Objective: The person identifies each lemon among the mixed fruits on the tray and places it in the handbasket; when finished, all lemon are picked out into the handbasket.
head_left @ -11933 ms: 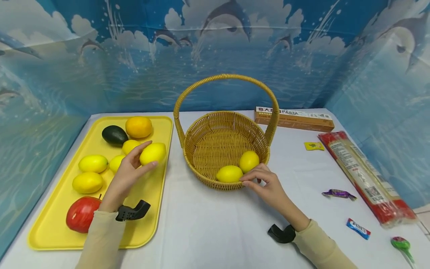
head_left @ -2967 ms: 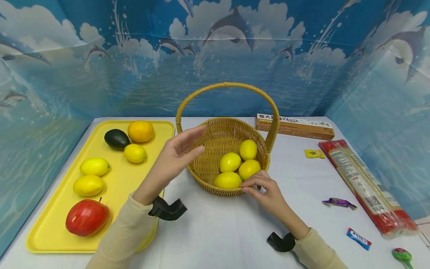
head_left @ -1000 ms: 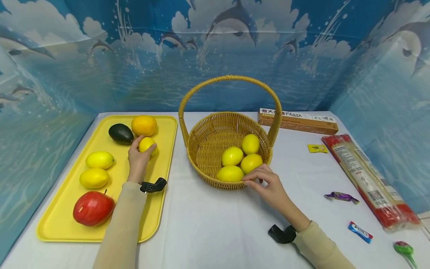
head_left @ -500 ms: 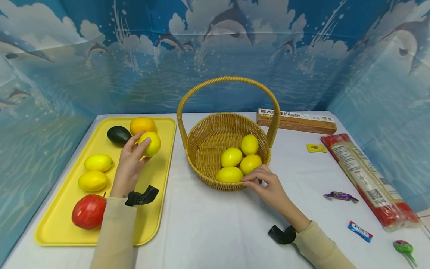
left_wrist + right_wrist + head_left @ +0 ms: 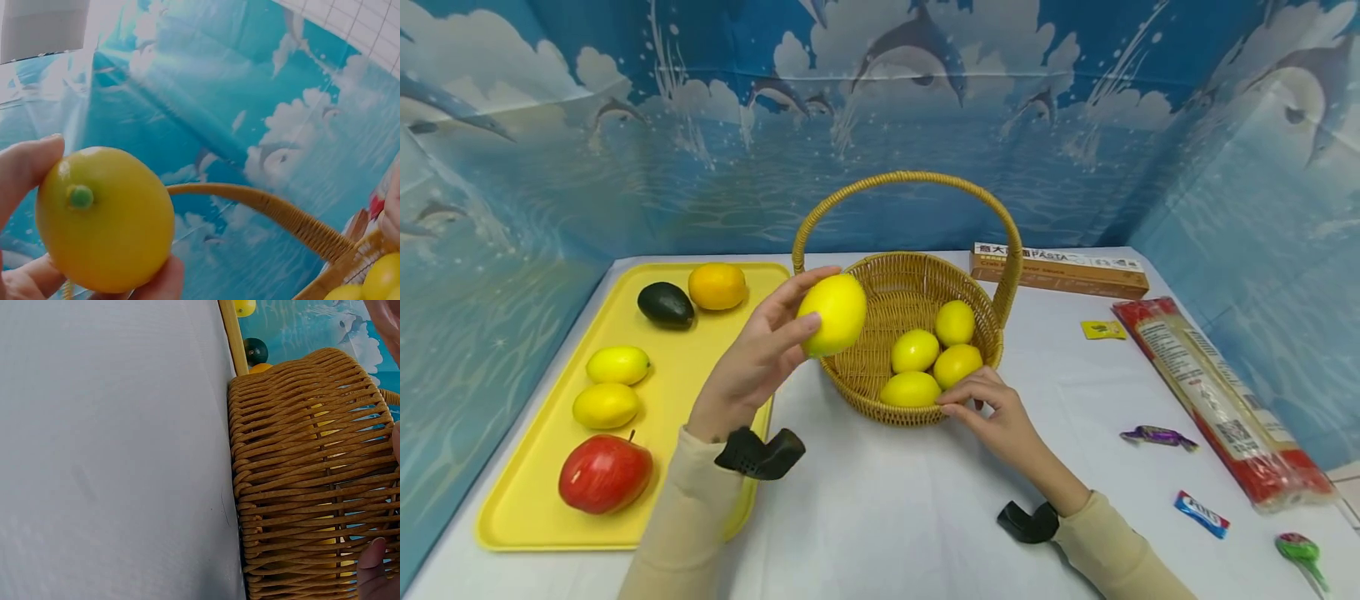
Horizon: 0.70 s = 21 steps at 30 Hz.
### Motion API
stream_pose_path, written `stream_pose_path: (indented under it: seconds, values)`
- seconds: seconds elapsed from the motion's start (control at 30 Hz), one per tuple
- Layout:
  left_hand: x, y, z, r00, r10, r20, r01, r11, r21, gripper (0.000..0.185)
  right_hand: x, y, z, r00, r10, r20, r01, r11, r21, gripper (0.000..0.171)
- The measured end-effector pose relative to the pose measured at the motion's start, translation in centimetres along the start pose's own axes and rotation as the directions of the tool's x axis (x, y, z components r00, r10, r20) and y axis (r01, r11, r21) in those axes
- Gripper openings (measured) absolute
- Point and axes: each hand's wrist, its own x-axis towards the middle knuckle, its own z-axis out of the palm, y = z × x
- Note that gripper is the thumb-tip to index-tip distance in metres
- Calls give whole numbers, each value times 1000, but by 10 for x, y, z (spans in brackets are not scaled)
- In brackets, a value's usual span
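My left hand (image 5: 752, 358) holds a yellow lemon (image 5: 835, 315) between thumb and fingers, raised over the left rim of the wicker basket (image 5: 868, 407). Up close in the left wrist view, the lemon (image 5: 106, 225) shows a green stem end. Several lemons (image 5: 915, 350) lie in the front right part of the basket. My right hand (image 5: 988, 408) pinches the basket's front right rim. In the right wrist view, the thumb (image 5: 373, 565) presses the woven side (image 5: 306, 475) from outside.
A yellow tray (image 5: 700, 508) on the left holds two lemons (image 5: 606, 406), a red apple (image 5: 605, 473), an avocado (image 5: 666, 305) and an orange fruit (image 5: 717, 287). To the right lie a pasta box (image 5: 1060, 271), a long red packet (image 5: 1221, 400), small wrapped candies (image 5: 1159, 437) and a lollipop (image 5: 1298, 548).
My left hand has picked up a lemon from the tray beside the avocado and carried it right to the basket. Earlier, more lemons went into the basket. The right hand stays on the rim.
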Motion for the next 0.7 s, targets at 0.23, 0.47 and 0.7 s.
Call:
stream_pose_path:
  seconds: [0.23, 0.47, 0.7]
  values:
    - [68, -24, 13, 997, -49, 52, 55, 993, -104, 49, 3, -10, -1, 1000, -24, 4, 24, 1000, 6, 20]
    - [128, -58, 5, 969, -229, -92, 217, 968, -124, 47, 9, -29, 0, 1000, -6, 0, 6, 1000, -10, 19]
    - [158, -87, 6, 927, -304, -221, 321, 946, 44, 51, 8, -33, -1, 1000, 8, -4, -8, 1000, -25, 22]
